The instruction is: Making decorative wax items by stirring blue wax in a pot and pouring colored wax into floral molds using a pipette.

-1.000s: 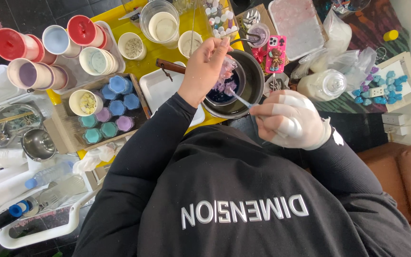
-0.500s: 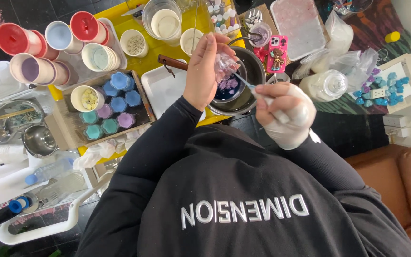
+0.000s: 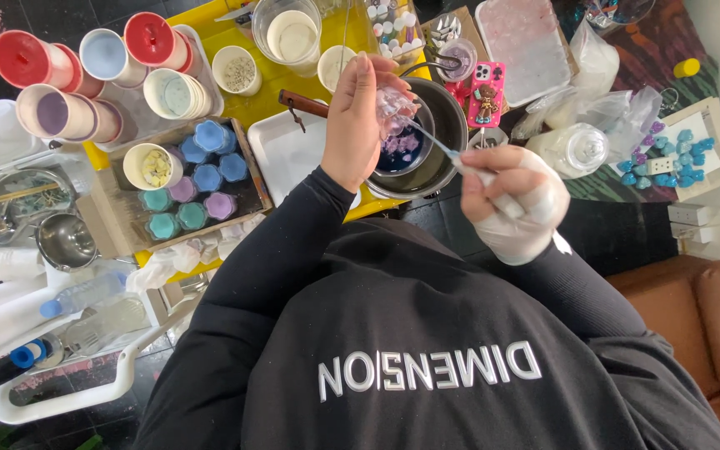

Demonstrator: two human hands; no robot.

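crowded yellow worktop [image 3: 268, 100] over a dark tiled floor, with a brown seat at the right edge. left hand [image 3: 360, 125], bare, fingers closed around a small clear mould [image 3: 395, 108] tipped over a dark metal pot [image 3: 427, 146], so that whatever comes loose would drop inside. right hand [image 3: 510, 200], in a thin pale glove, fist closed on a slender tool [image 3: 439, 146] whose tip reaches the clear mould; judged to be prying at its contents. purple and blue pieces lie in the pot directly below the left hand. white tray [image 3: 297, 154] just under the left wrist. left of that hand: wooden tray [image 3: 247, 171] of small blue, teal and purple cups; beyond it, stacked red-lidded and pastel tubs [image 3: 85, 75]. beyond both hands: clear cup of cream-coloured stuff [image 3: 293, 37] and a pink phone [image 3: 487, 93]. right of the gloved hand: crumpled plastic bags [image 3: 593, 108] and loose blue pieces [image 3: 677, 154] on a white board.
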